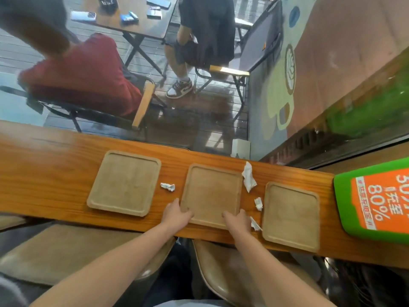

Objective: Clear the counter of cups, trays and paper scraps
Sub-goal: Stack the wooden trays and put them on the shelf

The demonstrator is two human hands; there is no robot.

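Note:
Three square tan trays lie in a row on the wooden counter: a left tray, a middle tray and a right tray. My left hand grips the middle tray's near left corner. My right hand grips its near right corner. White crumpled paper scraps lie between the trays: a small one left of the middle tray, a large one at its far right, and two smaller scraps beside my right hand. No cups are visible.
A green and orange stand with printed text sits at the counter's right end. Tan chair seats stand below the near edge. Behind glass beyond the counter, people sit on folding chairs at a table.

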